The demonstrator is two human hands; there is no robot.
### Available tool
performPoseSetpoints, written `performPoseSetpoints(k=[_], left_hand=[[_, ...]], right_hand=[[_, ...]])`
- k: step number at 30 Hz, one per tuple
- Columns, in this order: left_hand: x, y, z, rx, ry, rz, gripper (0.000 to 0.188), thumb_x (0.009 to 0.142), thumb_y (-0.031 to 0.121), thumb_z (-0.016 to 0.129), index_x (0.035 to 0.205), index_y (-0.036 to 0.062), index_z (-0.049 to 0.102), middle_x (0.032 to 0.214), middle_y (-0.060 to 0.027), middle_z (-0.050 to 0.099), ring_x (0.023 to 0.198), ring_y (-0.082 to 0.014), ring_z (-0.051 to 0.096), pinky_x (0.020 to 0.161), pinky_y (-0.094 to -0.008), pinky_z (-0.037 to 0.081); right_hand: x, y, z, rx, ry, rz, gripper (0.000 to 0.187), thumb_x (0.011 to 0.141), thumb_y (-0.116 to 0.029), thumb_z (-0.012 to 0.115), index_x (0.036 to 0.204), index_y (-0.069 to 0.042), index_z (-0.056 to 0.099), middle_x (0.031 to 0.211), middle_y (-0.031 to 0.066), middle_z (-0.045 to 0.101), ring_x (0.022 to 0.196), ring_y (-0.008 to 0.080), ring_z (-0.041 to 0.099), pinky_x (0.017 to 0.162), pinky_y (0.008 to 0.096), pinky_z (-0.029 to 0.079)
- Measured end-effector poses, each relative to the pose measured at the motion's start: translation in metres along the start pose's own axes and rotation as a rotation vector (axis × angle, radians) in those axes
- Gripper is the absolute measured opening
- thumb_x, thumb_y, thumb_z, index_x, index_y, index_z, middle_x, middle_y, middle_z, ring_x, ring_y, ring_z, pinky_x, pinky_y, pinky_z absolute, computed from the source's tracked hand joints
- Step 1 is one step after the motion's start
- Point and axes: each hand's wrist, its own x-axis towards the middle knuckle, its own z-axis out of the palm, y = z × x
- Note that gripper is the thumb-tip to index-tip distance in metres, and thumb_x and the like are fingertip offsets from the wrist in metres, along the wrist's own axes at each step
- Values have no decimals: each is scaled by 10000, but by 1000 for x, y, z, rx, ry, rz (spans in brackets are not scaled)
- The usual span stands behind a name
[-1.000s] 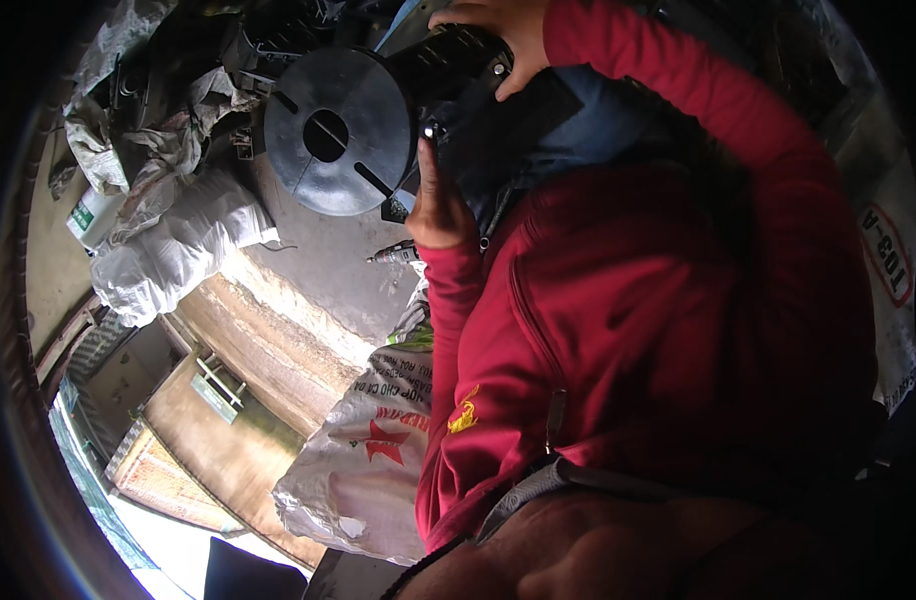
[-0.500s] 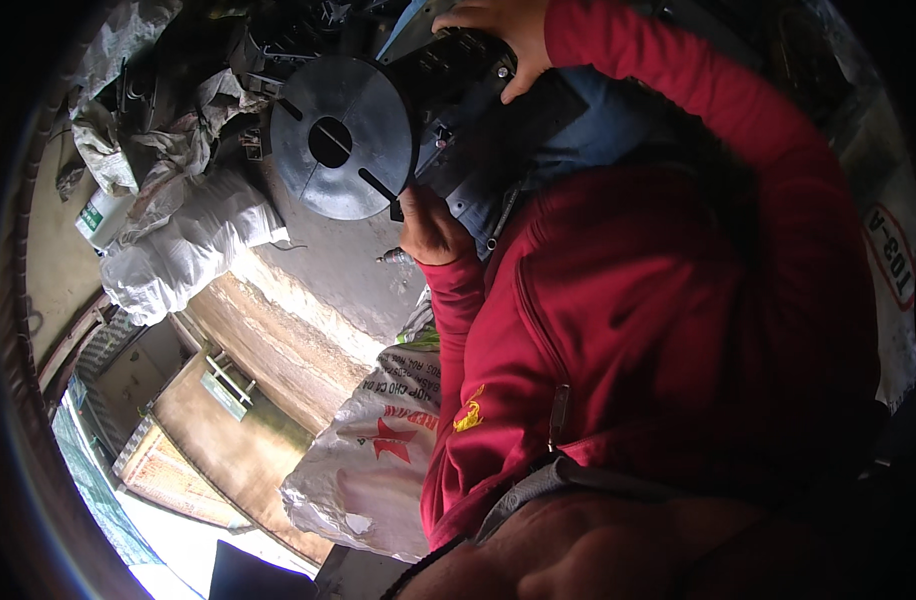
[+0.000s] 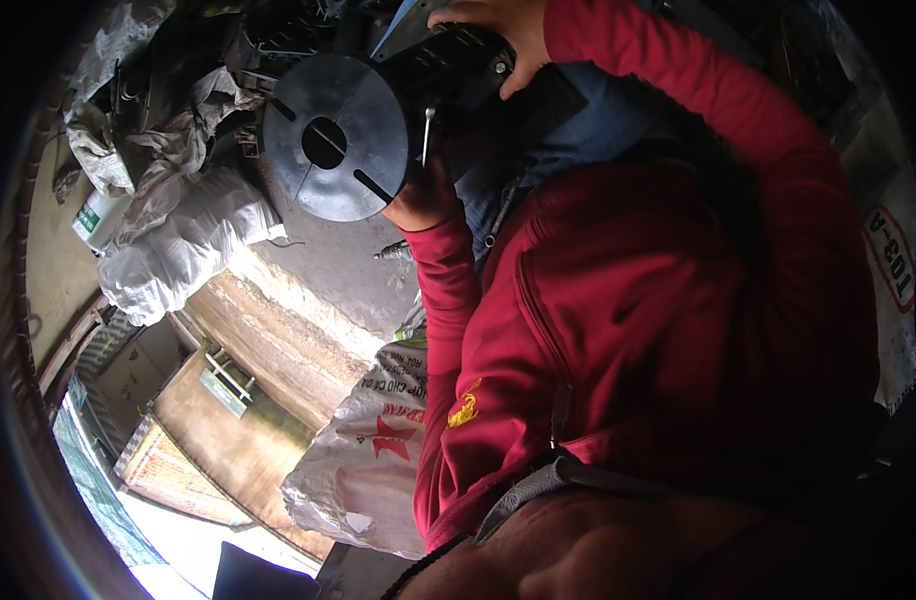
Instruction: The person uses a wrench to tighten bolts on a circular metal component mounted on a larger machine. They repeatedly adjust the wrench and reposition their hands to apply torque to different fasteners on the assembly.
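A grey metal disc [image 3: 338, 185] with a round centre hole and slots faces me, fixed to the end of a dark slotted metal body [image 3: 458, 62]. My right hand [image 3: 498, 28] is closed over the top of that body, fingers and thumb spread around it. Low behind the disc's right edge is my left hand [image 3: 428, 198], its fingers closed and partly in shadow. From it a slim silver spanner-like tool [image 3: 428, 135] with a rounded end points up, beside the body. My legs in blue jeans [image 3: 588, 125] lie behind the part.
A small metal piece [image 3: 393, 250] lies on the grey floor [image 3: 338, 265] below my left hand. White crumpled sacks [image 3: 193, 240] and a white container [image 3: 100, 218] are at the left. A printed sack [image 3: 358, 480] stands near my left side; dark metal parts [image 3: 288, 40] sit farther off.
My left hand has turned and moved slightly up behind the disc's edge, and the silver spanner-like tool now shows upright. The disc has shifted slightly left. My right hand stays put.
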Motion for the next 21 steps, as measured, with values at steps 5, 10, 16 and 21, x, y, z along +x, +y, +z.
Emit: performPoseSetpoints(k=[5,10,16,21], left_hand=[[-10,1,-15,-167,-56,-31,367,896,173,624,1208,-14,569,877,-122,684,712,-194,669,618,-281,517],[-39,14,-34,-315,-179,-282,418,974,128,448,1371,-2,429,817,-100,651,630,-112,583,535,-221,452],[-31,21,-31,-141,-233,-85,508,876,-99,418,1369,18,451,1206,-185,616,727,-134,646,603,-236,498],[-38,18,-36,-263,-210,-157,445,928,-68,402,1366,0,442,1247,-203,583,914,-197,654,729,-252,518]], right_hand=[[-3,0,0,-15,11,27,1036,495,-491,838,1321,-85,362,1188,138,541,996,331,604,796,428,499],[-1,1,1,-10,21,12,1037,494,-491,838,1322,-88,360,1189,140,539,991,337,604,796,430,499],[1,1,3,-10,11,12,1039,490,-483,841,1324,-94,358,1186,138,540,1025,333,588,810,435,492],[0,1,-1,-15,-14,39,1041,488,-480,843,1328,-103,358,1177,130,545,1029,333,584,821,432,489]])
